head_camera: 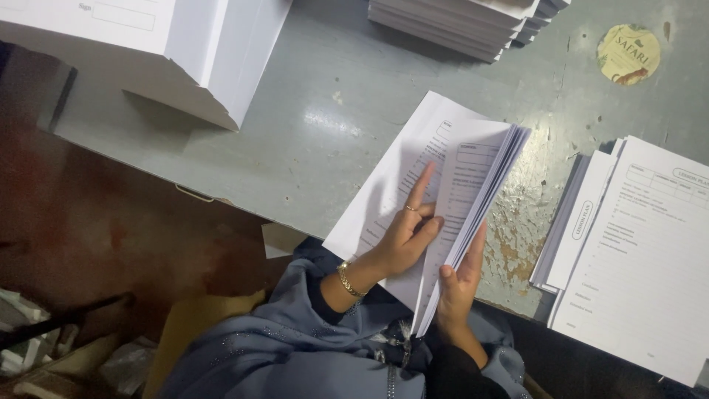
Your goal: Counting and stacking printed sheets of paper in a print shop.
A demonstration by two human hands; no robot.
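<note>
A thick bundle of white printed sheets [473, 170] lies partly open on the grey table [317, 140], tilted toward the top right. My left hand [406, 236], with a ring and a gold bracelet, rests on the open pages, its fingers spread between the leaves. My right hand [461, 284] grips the bundle's lower edge from beneath, thumb on the outer sheets. Grey sleeves cover both forearms.
A tall white paper stack [185, 44] stands at the top left. Another stack [473, 22] sits at the top middle. Printed form sheets [635, 251] lie piled at the right. A round yellow sticker [628, 53] is stuck near the top right. Table paint is chipped beside the bundle.
</note>
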